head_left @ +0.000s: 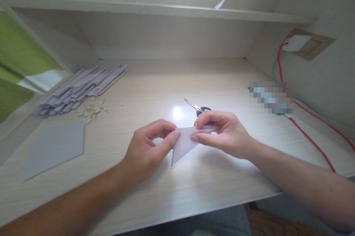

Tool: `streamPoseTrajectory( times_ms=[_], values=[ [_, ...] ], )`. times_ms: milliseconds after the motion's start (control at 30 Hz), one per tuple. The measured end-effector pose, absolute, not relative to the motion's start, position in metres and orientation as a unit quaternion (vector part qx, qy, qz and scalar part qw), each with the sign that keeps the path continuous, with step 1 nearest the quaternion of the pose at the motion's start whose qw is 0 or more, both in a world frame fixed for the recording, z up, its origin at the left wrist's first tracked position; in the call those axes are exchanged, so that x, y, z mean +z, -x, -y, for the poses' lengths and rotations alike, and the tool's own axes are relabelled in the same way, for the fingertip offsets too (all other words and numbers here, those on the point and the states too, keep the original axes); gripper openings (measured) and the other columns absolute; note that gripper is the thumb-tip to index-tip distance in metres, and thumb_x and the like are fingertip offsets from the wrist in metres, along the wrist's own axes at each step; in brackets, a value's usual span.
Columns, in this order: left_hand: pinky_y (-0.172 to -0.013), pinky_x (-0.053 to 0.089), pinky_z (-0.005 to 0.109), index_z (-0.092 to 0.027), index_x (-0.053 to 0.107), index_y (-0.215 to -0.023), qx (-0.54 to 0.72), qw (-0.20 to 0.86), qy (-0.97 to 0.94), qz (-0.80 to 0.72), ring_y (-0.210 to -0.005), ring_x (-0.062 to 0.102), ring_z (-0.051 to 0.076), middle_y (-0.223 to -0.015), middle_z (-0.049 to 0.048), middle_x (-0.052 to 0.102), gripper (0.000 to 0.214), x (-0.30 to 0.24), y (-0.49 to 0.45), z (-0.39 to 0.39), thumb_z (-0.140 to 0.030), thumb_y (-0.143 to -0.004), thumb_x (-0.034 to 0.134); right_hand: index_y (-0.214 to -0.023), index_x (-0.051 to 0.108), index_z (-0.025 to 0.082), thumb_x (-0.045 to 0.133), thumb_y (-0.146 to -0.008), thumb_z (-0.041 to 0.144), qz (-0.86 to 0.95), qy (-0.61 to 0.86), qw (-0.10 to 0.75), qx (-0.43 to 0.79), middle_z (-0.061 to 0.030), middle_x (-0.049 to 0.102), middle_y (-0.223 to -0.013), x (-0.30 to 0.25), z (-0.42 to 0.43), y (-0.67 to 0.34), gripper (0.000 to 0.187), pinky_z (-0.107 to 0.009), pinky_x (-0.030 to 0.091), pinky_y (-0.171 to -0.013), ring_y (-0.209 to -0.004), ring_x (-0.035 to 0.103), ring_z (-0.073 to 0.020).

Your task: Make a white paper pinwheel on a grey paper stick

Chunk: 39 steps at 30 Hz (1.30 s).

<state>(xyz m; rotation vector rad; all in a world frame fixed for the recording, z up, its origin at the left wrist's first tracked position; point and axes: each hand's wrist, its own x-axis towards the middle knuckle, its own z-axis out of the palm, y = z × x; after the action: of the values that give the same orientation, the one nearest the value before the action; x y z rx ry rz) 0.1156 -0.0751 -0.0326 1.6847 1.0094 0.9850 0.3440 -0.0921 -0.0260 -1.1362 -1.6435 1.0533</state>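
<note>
Head view: the folded paper (185, 145) is right between the two hands, low over the counter (155, 84) (can't tell if its bottom corner touches). Neither hand is nearer, tbh: the left hand (149, 148) has thumb and fingers pinched on the upper left corner, and the right hand (230, 134) has its fingers gripping the right end. So the sheet lies right of the left fingers, left of the right ones. It's roughly triangular, one sharp corner pointing down toward the person, long axis slanting from there up to the right hand.
</note>
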Motion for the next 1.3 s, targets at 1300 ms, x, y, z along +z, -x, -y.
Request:
streamPoseTrajectory(
  times_ms=[1300],
  values=[
    [-0.063,0.052,0.02,-0.021,0.072,-0.084,0.464,0.398,-0.691,-0.385,-0.065,0.067,0.01,-0.074,-0.0033,0.072,0.006,-0.033,-0.111,0.078,-0.018,-0.089,0.071,-0.089,0.078,0.018,0.087,-0.078,0.03,0.512,0.405,0.481,0.585,-0.0019,0.073,-0.073,-0.033,0.081,-0.346,0.019,-0.027,0.056,-0.065,-0.064,0.067,-0.0136]
  ],
)
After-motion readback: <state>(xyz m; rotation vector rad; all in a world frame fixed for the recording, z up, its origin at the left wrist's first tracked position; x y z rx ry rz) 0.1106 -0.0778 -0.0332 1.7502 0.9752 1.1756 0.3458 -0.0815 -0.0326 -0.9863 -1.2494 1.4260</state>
